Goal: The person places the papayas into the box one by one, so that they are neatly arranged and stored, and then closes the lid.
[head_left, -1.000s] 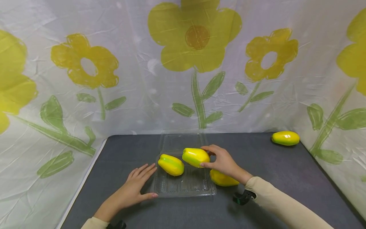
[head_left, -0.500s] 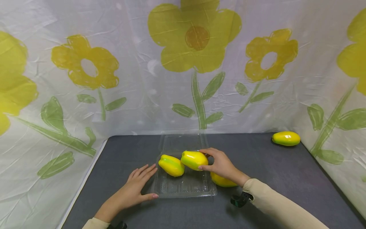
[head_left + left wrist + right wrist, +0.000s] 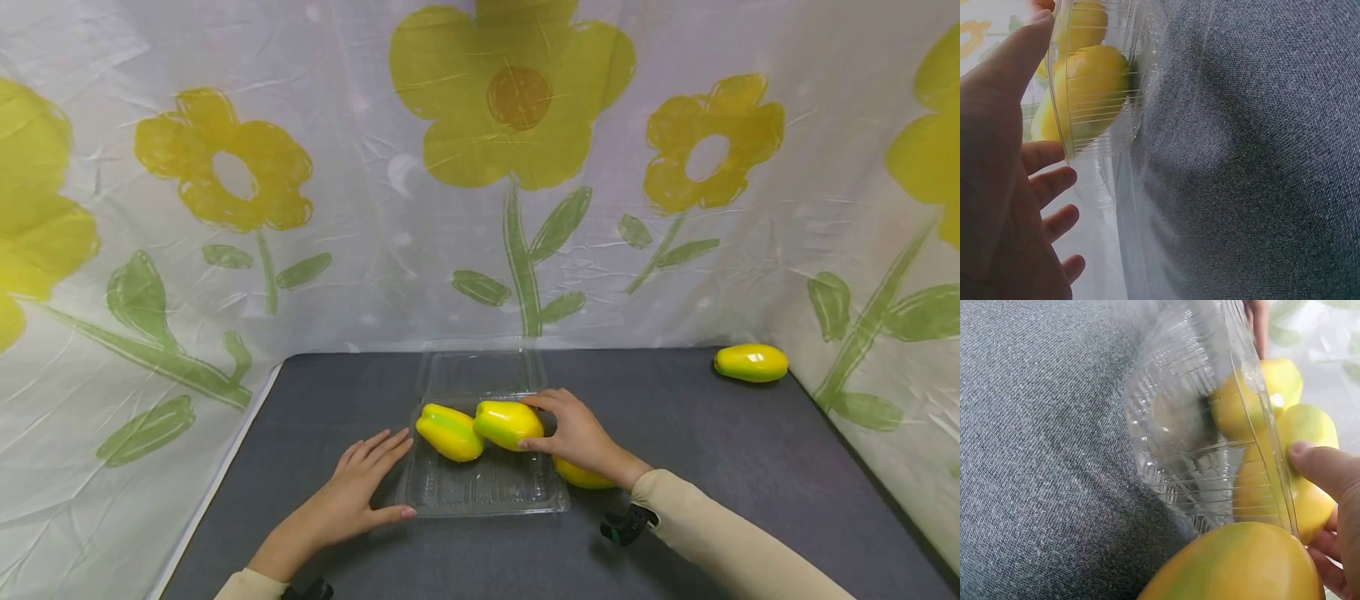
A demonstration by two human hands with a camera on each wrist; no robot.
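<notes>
Head view: a clear tray [image 3: 483, 492] with its lid [image 3: 480, 371] folded back is seen on the grey table [image 3: 712, 467]. Two yellow-green fruits are held in it. The left fruit [image 3: 450, 432] lies at the tray's far left, just beyond the fingertips of the left hand [image 3: 348, 492], its long axis running from far left to near right. The right fruit [image 3: 508, 423] is gripped by the right hand [image 3: 577, 433], with the thumb at its near side and the fingers curled over its far side; its long axis lies roughly left to right, one end touching the left fruit.

The left hand is laid flat on the table, fingers straight and together, the thumb touching the tray's near-left corner. In the left wrist view the fingers are seen against the tray's wall.

A third fruit [image 3: 581, 475] is partly hidden beneath the right wrist, outside the tray, just beside its right edge. A fourth fruit [image 3: 752, 363] lies well apart at the far right corner, lengthwise left to right.

No writing or label can be read on the tray or fruits.
</notes>
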